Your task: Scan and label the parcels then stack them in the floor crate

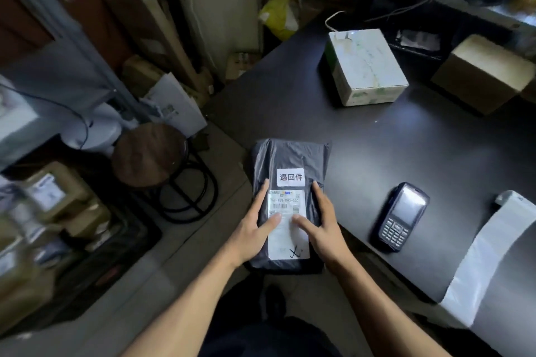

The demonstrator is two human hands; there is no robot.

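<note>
In the lower middle of the frame a grey plastic parcel (290,200) lies at the left edge of the dark table (406,148), its near end jutting past the edge. A small white sticker (291,177) on it reads "退回件"; below that sits a long white shipping label (287,223) with an "EMS" logo, barcodes, a number too blurred to read with certainty, and a handwritten black mark near its bottom. The left hand (255,229) and right hand (322,229) hold the parcel from either side, fingers straight and slightly spread along its edges, thumbs pressing flat on the label. To the right on the table lies a black handheld scanner (401,216) with keypad, and at the right edge a strip of white label paper (487,258). In the upper right stand a white box (367,66) and a brown cardboard box (483,72). At lower left, a dark floor crate (95,264) holds labelled parcels, with a round stool (150,153) beside it.
</note>
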